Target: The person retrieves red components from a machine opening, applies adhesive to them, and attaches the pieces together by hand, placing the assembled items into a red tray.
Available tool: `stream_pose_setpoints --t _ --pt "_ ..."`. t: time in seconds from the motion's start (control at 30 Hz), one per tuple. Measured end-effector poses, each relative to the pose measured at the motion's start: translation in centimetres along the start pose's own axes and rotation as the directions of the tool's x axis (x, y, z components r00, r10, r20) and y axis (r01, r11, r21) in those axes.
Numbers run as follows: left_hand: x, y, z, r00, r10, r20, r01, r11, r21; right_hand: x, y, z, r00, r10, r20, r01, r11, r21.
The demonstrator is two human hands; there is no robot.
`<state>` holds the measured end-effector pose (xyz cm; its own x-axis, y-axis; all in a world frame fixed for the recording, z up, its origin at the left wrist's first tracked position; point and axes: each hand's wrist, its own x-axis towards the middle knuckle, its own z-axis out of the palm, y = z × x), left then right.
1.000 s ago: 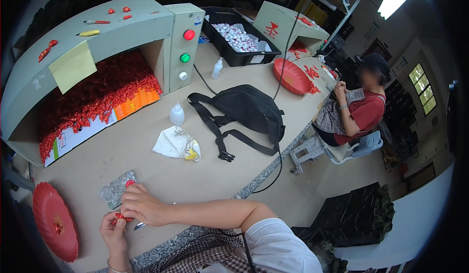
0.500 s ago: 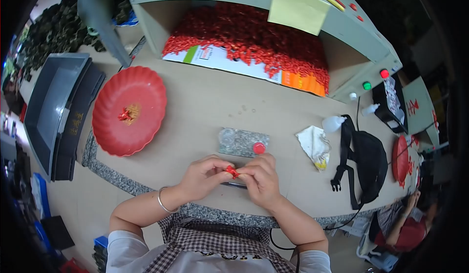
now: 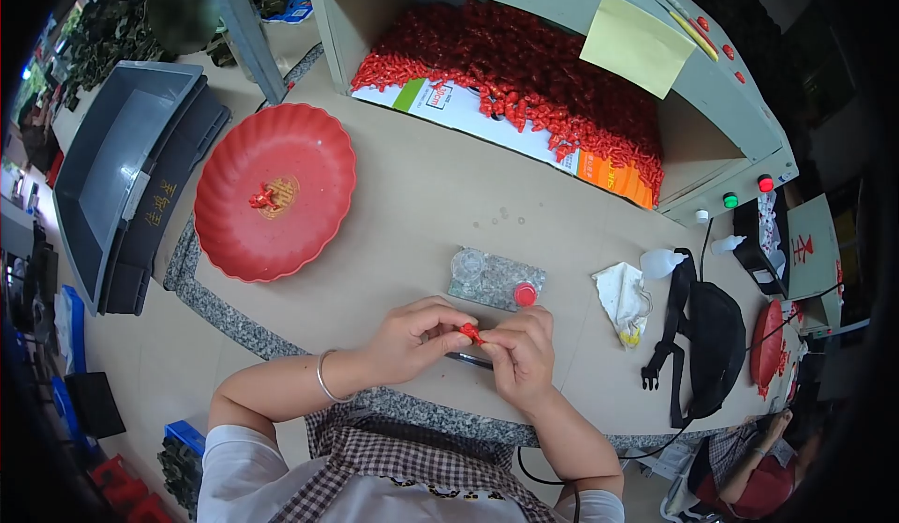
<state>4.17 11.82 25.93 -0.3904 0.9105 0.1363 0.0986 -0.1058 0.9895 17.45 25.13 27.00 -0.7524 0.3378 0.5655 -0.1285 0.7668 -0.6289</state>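
Observation:
My left hand (image 3: 412, 343) and my right hand (image 3: 521, 353) meet near the front of the table. Between their fingertips they pinch a small glossy red piece (image 3: 470, 334); its exact kind is too small to tell. Just beneath the hands lies a dark, slim pen-like tool (image 3: 468, 361), partly covered. Beyond the fingers a speckled stone slab (image 3: 494, 278) carries a clear round dish (image 3: 467, 264) and a red cap-like disc (image 3: 524, 294). To the left, a scalloped red plate (image 3: 272, 256) holds a small red piece (image 3: 263, 198) near its gold centre mark.
A shelf box (image 3: 712, 120) at the back holds a heap of red pieces (image 3: 524, 73). Grey bins (image 3: 112, 186) stand at left. On the right are a white cloth (image 3: 620, 300), a plastic bottle (image 3: 661, 263) and a black waist bag (image 3: 716, 336). Another person (image 3: 763, 471) sits at far right.
My view has turned, so the table tilts and most things sit farther right in the picture. Both hands keep their pinch on the red piece, which now shows at a slightly different angle.

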Motion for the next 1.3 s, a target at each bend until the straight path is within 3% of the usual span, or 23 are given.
stream_pose_setpoints --t 0.23,0.33,0.37,0.4,0.47,0.53,0.67,0.77,1.03,1.17,1.3 --pt "0.3 1.1 0.8 0.995 0.098 0.023 -0.099 0.993 0.061 -0.6 -1.8 -0.1 0.992 -0.117 -0.052 0.101 0.966 -0.239" --pt "0.1 1.0 0.8 0.992 0.088 0.085 -0.094 0.994 0.064 -0.4 -2.5 -0.4 0.984 -0.176 0.015 0.176 0.962 -0.211" --pt "0.0 0.8 0.7 0.991 0.077 0.108 -0.084 0.995 0.056 -0.4 -2.6 -0.6 0.992 -0.124 -0.019 0.121 0.984 -0.134" --pt "0.0 0.3 0.6 0.992 -0.006 0.124 0.02 0.994 -0.11 -0.3 -2.5 -1.0 0.996 -0.071 -0.05 0.069 0.996 -0.056" --pt "0.1 -0.6 0.7 0.969 -0.155 0.193 0.225 0.877 -0.425 -0.6 -2.2 -1.2 0.994 0.043 -0.097 -0.037 0.997 0.062" --pt "0.3 -0.2 -0.1 0.924 -0.239 0.3 0.38 0.67 -0.638 -1.2 -1.7 -1.0 0.977 0.159 -0.139 -0.139 0.98 0.144" --pt "1.0 -0.2 -0.3 0.87 -0.271 0.412 0.483 0.297 -0.824 -0.7 -1.1 -1.1 0.998 0.039 -0.054 -0.035 0.997 0.068" --pt "1.1 -0.3 -0.2 0.856 -0.334 0.394 0.485 0.257 -0.836 -0.3 -1.4 -0.9 0.999 0.009 -0.034 -0.01 0.999 -0.035" --pt "1.2 -0.8 -0.1 0.859 -0.26 0.442 0.482 0.116 -0.869 -0.4 -2.2 0.2 0.999 -0.033 0.021 0.039 0.935 -0.354" --pt "0.9 -1.0 -0.1 0.846 -0.223 0.484 0.509 0.065 -0.858 -0.3 -2.8 0.5 0.979 -0.165 0.121 0.203 0.842 -0.5" --pt "0.8 -0.4 0.2 0.85 -0.249 0.464 0.503 0.124 -0.855 -0.5 -2.8 1.0 0.967 -0.146 0.21 0.238 0.812 -0.532"
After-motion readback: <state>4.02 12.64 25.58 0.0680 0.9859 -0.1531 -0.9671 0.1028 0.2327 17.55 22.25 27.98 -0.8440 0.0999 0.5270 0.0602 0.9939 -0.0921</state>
